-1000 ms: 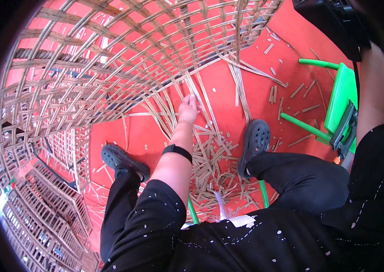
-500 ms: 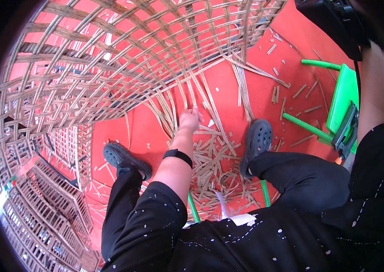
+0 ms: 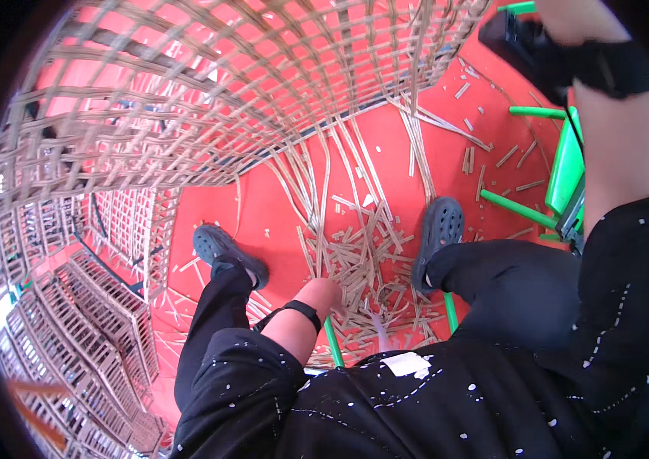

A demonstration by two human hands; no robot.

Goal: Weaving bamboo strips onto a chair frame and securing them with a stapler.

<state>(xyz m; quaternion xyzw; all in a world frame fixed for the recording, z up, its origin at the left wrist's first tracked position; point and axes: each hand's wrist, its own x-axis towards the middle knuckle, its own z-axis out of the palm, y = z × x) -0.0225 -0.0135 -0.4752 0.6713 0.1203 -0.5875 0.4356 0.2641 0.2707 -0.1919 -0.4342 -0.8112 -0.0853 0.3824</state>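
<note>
My left hand (image 3: pixel 328 295) is drawn back low over a heap of cut rattan-like strips (image 3: pixel 363 252). It is smeared by motion, and its fingers cannot be made out. A black band (image 3: pixel 303 312) circles that wrist. Ahead stands a large woven lattice panel (image 3: pixel 210 115) of brown strips, with long loose strips (image 3: pixel 305 183) trailing from its lower edge onto the floor. My right hand (image 3: pixel 578 19) is raised at the top right, its fingers beyond the picture. A black strap (image 3: pixel 617 67) and a black box-like device (image 3: pixel 522 52) sit at that wrist.
Scraps are scattered over the red floor (image 3: pixel 271 222). A green plastic stool (image 3: pixel 567 172) lies tipped at the right, a dark tool (image 3: pixel 572 214) against it. Woven frames (image 3: pixel 87 329) are stacked at lower left. My grey clogs (image 3: pixel 441 229) flank the strip heap.
My left hand has pulled back toward my body, away from the hanging strips. My right forearm has moved up, bringing its strap into view. The view has shifted slightly.
</note>
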